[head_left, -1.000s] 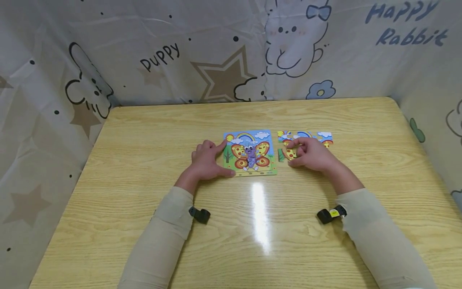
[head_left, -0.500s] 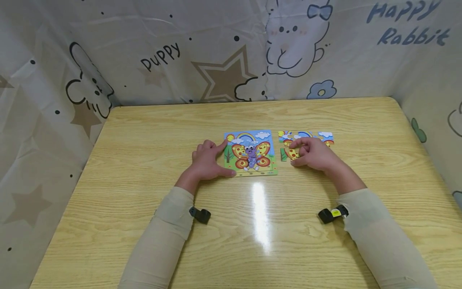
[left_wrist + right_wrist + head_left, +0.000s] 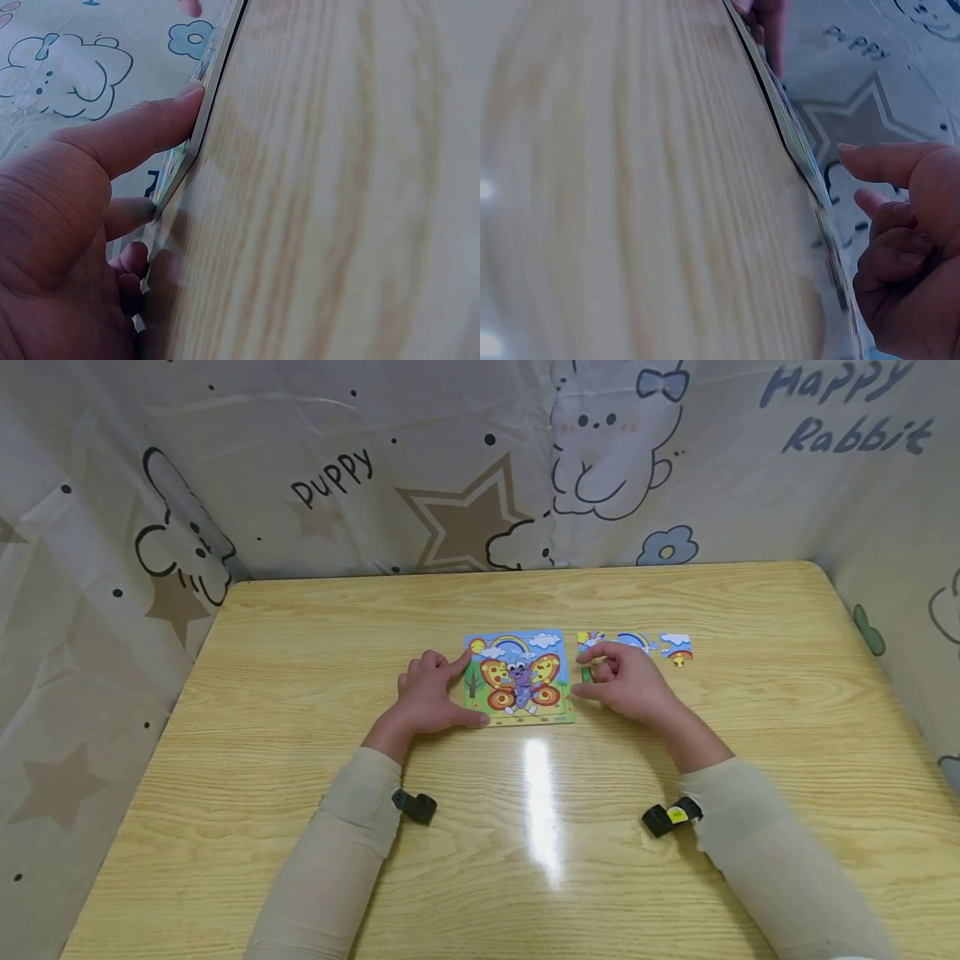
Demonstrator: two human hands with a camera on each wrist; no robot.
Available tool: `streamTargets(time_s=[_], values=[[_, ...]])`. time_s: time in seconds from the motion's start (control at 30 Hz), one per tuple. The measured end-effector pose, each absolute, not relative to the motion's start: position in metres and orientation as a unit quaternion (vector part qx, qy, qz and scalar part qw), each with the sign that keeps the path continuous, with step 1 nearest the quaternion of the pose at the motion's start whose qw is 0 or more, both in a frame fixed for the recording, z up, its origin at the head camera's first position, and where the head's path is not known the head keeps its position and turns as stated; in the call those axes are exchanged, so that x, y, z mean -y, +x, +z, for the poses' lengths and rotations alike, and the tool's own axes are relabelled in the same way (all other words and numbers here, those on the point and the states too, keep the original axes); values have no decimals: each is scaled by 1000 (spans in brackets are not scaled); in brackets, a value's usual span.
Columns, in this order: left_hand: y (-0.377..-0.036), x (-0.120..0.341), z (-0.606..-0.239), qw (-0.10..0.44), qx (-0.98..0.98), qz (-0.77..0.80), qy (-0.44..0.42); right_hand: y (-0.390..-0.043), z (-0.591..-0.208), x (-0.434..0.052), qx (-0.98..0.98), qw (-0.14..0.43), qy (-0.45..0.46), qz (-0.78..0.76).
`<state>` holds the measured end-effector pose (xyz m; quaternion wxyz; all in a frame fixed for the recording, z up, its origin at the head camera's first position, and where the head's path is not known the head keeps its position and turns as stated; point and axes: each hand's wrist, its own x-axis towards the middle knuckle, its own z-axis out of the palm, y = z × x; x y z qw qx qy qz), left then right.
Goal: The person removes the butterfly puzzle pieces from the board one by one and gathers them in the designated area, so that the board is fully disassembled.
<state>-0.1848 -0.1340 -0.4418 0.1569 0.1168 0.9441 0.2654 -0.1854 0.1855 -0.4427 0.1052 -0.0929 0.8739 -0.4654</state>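
Note:
A butterfly jigsaw puzzle board (image 3: 528,647) lies flat on the table. My left hand (image 3: 431,693) steadies its left side, index fingertip at the left edge and thumb at the near-left corner; in the left wrist view the thumb (image 3: 150,131) presses the board's edge. My right hand (image 3: 630,685) hovers just right of the board, over loose puzzle pieces. Its thumb and index are extended and apart, the other fingers curled, with nothing between them in the right wrist view. A cloud piece (image 3: 676,645), a rainbow piece (image 3: 632,640) and a sun piece (image 3: 588,638) show behind the hand; other pieces are partly hidden beneath it.
The pale wooden table (image 3: 337,635) carries a bright light reflection near its middle. A printed cloth (image 3: 450,468) with stars and rabbits stands behind and at both sides. A small black device (image 3: 660,820) is strapped to each wrist.
My right hand has moved left, from over the loose pieces toward the board's right edge, uncovering more of the cloud piece. The left hand and the board stay in place.

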Motion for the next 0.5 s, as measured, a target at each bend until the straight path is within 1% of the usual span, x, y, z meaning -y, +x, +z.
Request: streamTargets(time_s=[0.2, 0.4, 0.5], values=[[-186, 134, -445, 158, -943, 270, 113, -185, -440, -154, -876, 106, -128, -452], [-186, 135, -444, 159, -943, 269, 112, -191, -441, -137, -877, 103, -148, -445], [-186, 135, -443, 160, -943, 270, 112, -195, -441, -130, -880, 114, -147, -438]])
